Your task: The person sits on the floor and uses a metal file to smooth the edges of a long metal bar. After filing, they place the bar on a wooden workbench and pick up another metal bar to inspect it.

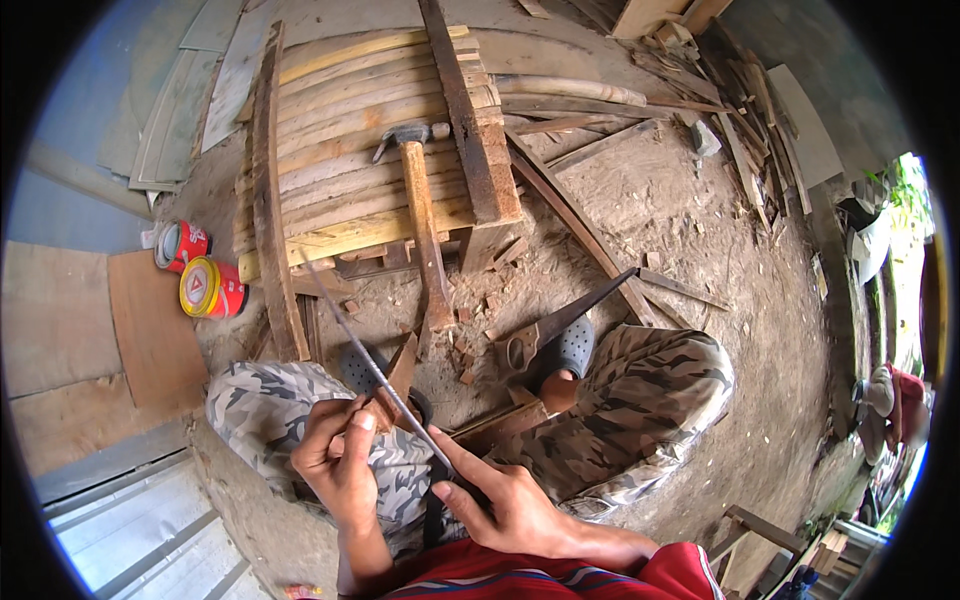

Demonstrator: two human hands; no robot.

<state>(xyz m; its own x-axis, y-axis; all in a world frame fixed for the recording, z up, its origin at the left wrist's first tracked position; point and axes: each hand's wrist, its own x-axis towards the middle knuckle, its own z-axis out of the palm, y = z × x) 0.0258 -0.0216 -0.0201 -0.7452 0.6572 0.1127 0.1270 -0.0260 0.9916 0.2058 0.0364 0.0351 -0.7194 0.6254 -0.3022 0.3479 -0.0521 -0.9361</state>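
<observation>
A thin grey metal rod, perhaps a file, slants from the near middle up to the far left over the person's lap; the right hand is closed around its near end, forefinger laid along it, while the left hand pinches a small piece of wood against it. Just beyond the knees a handsaw lies on the chip-strewn dirt floor. Farther off a hammer rests on a slatted wooden panel, with two red tins to the left.

hammer on slatted wood panel, handsaw, 2 red cans
</observation>
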